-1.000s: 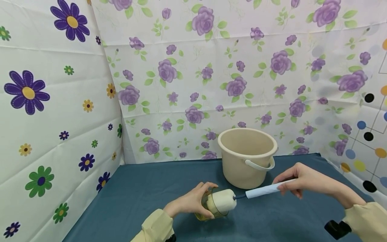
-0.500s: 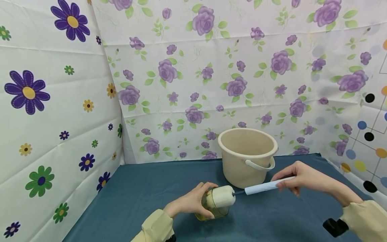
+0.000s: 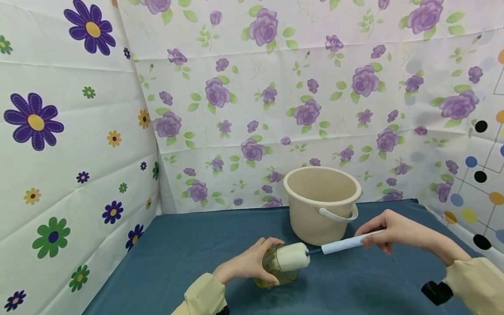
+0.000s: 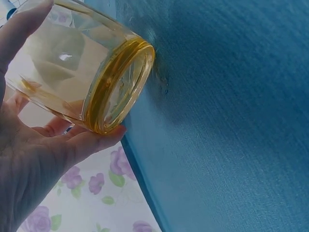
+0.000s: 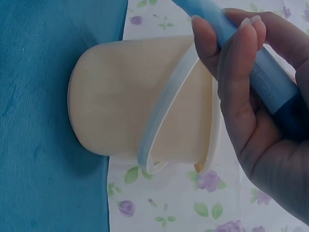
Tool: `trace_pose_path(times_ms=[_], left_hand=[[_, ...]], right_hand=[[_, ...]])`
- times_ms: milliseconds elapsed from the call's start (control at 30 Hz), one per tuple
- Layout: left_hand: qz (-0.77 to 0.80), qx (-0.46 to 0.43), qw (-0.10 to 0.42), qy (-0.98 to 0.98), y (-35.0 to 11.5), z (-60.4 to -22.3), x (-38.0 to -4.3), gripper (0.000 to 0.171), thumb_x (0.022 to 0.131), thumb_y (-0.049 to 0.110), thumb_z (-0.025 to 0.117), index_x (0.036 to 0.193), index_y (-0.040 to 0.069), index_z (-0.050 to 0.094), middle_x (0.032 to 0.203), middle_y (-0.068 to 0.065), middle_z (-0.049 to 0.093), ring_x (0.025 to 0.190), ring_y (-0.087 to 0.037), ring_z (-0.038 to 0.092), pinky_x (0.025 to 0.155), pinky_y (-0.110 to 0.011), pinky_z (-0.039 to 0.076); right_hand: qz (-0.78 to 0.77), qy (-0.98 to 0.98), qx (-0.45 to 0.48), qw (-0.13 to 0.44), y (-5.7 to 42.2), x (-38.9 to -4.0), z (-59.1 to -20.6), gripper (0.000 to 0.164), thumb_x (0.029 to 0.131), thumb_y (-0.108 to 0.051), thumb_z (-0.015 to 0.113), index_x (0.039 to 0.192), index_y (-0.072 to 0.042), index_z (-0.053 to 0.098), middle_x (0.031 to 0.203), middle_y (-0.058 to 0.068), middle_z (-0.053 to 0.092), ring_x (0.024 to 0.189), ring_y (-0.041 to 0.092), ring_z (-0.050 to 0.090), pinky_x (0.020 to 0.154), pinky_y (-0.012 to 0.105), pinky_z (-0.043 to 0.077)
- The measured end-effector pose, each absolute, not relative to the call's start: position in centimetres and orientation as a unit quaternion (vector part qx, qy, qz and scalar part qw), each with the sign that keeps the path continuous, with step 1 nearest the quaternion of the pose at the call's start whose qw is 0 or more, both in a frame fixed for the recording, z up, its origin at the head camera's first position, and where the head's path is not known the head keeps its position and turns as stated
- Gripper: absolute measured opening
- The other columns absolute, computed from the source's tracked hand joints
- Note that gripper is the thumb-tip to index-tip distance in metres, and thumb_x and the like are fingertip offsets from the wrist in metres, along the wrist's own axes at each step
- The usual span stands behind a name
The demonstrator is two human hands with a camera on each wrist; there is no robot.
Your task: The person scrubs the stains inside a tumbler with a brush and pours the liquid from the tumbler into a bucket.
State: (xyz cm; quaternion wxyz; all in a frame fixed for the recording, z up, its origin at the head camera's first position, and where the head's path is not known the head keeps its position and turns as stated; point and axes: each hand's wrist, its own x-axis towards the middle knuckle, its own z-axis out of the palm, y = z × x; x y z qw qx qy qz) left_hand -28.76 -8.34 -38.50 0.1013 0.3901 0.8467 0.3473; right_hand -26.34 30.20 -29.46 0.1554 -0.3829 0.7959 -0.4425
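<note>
My left hand (image 3: 249,261) grips a clear amber glass cup (image 3: 286,278), tilted on its side with the mouth facing right. In the left wrist view, the thick yellow base of the cup (image 4: 113,82) is close to the cloth, and the fingers wrap round its wall. A white sponge head (image 3: 294,257) of a cup brush sits partly inside the mouth. Its thin dark stem leads to a light blue handle (image 3: 341,246), which my right hand (image 3: 399,233) holds near the end. The right wrist view shows fingers and thumb round that handle (image 5: 271,79).
A cream bucket (image 3: 311,223) stands on the dark blue cloth (image 3: 197,245) just behind the brush, its white carrying handle (image 3: 338,216) hanging at the front right. Flowered sheets (image 3: 236,109) rise behind and at the left; a dotted sheet (image 3: 480,192) hangs at right.
The sponge first shifts up a little in the cup's mouth, then slides slightly right, further out. My right hand moves slightly with the brush; the left hand and cup stay nearly still.
</note>
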Motion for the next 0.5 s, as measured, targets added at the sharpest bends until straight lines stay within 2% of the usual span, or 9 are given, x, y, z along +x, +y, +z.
trace_pose_path(times_ms=[367,500], left_hand=[[0.346,0.401,0.105,0.841,-8.32,-38.44,-28.75,0.077,0.072,0.027,0.078,0.134,0.017,0.034,0.109,0.000,0.036,0.107,-0.022,0.044,0.083,-0.036,0.042],[0.353,0.387,0.111,0.845,-8.22,-38.31,-28.58,0.077,0.070,0.024,0.080,0.133,0.021,0.035,0.108,0.002,0.036,0.107,-0.020,0.044,0.083,-0.036,0.041]], right_hand=[[-0.440,0.781,-0.404,0.181,30.05,-26.19,-29.52,0.022,0.092,-0.001,0.049,0.108,0.000,0.065,0.067,0.012,0.062,0.045,0.017,0.054,0.040,0.038,0.046],[-0.438,0.777,-0.413,0.183,29.83,-26.12,-29.54,0.022,0.092,0.000,0.049,0.108,0.000,0.065,0.069,0.011,0.063,0.044,0.017,0.053,0.039,0.038,0.046]])
